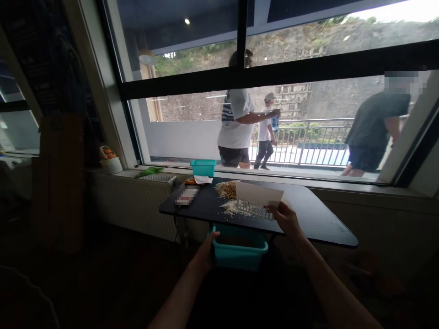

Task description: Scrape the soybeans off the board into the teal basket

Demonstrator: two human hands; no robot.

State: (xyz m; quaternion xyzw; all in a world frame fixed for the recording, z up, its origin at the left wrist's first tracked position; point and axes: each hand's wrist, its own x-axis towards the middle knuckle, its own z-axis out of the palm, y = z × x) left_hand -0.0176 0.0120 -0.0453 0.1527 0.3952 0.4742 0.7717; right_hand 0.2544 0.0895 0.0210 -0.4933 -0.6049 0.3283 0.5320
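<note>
My left hand (210, 244) grips the left rim of a teal plastic bin (240, 256), held below the front edge of the dark table (302, 205). Pinched in my right hand (285, 214) is a thin white sheet (259, 194) with a row of slots along its lower part. It stands tilted over the tabletop. Beside and partly behind this slotted sheet lies a heap of yellow kernels (229, 188), apparently corn. White grains (231, 208) that look like rice are spread in front of it. The inside of the bin is too dark to make out.
A second teal bin (203, 168) stands at the table's back left, near a white paper (203, 179) and a blurred flat object (187, 195). A radiator (137, 201) is on the left under the window. Several people are outside behind the glass.
</note>
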